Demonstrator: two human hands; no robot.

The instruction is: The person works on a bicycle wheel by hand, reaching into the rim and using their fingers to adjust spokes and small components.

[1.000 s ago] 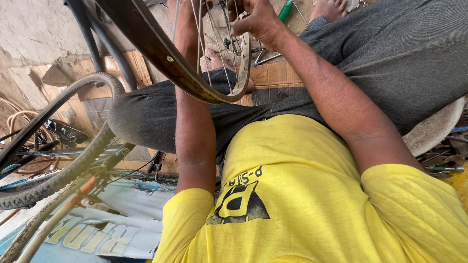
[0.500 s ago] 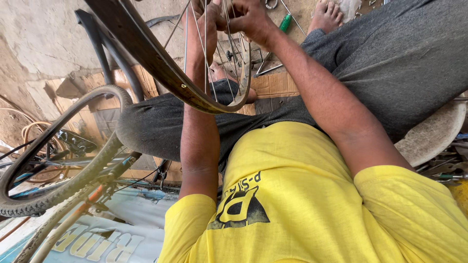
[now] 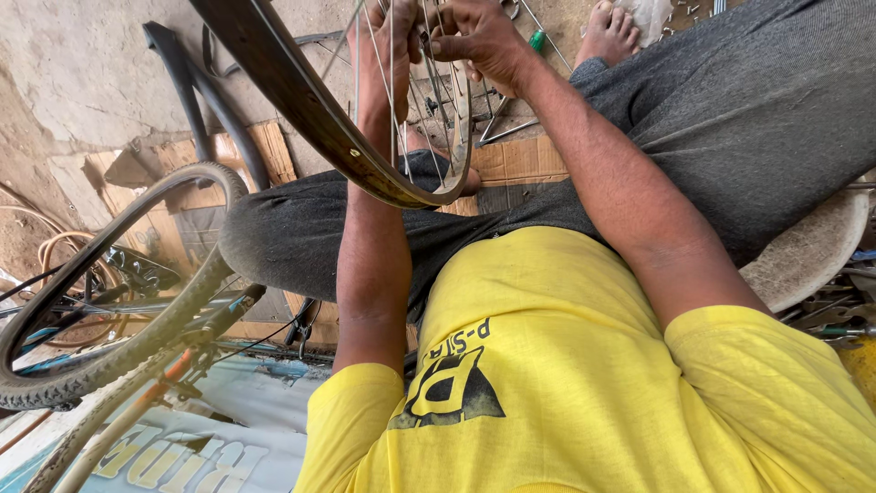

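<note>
both hands among spokes [image 3: 406,100] of bare wheel rim [image 3: 319,128]: left hand [image 3: 388,46] gripping spokes, right hand [image 3: 474,36] pinching 1. risk: rim unsupported on lap, could tip; fingers could get nipped between spokes.

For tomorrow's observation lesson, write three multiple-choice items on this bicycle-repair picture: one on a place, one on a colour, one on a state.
1. Where does the tyred black bicycle wheel stand?
A. left of the person's legs
B. on the person's lap
C. beyond the bare foot

2. What colour is the short-sleeved shirt?
A. red
B. yellow
C. white

3. In what state is the spoked metal wheel rim that both hands hold?
A. bare, without a tyre
B. fitted with a knobbly tyre
C. lying flat on the ground

Answers:
1 A, it stands at the picture's left, beside the grey trousers.
2 B, the cloth is plainly yellow.
3 A, the left hand and right hand grip its spokes, and its bare band shows.
</note>
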